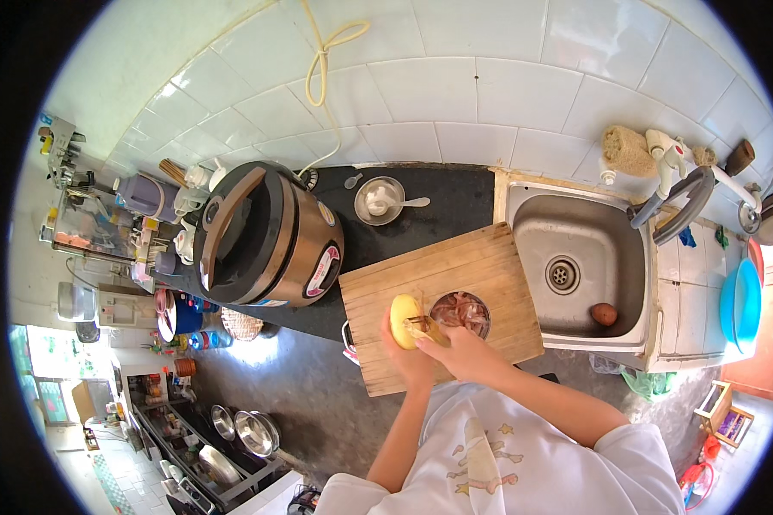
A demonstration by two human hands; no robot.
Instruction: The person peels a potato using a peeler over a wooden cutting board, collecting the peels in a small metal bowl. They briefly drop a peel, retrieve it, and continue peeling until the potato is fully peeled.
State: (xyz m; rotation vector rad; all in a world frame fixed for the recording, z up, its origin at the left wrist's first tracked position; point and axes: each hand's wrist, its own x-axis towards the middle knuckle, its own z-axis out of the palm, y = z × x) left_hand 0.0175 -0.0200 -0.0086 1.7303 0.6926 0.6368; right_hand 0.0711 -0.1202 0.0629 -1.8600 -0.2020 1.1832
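My left hand [412, 370] holds a pale yellow peeled potato [404, 322] above the wooden cutting board [386, 283]. In my right hand [467, 354] is a peeler [428, 327], its head against the potato's right side; most of its handle is hidden by my fingers. A round metal bowl [488, 322] with reddish-brown peelings [460, 309] stands on the board, just beyond my right hand. The board lies tilted across the black counter, its right edge beside the sink.
An unpeeled potato [604, 314] lies in the steel sink [580, 219] at right, under the faucet [670, 167]. A large rice cooker [315, 244] stands left of the board. Behind the board, a small metal bowl [364, 209] holds white powder and a spoon [415, 202].
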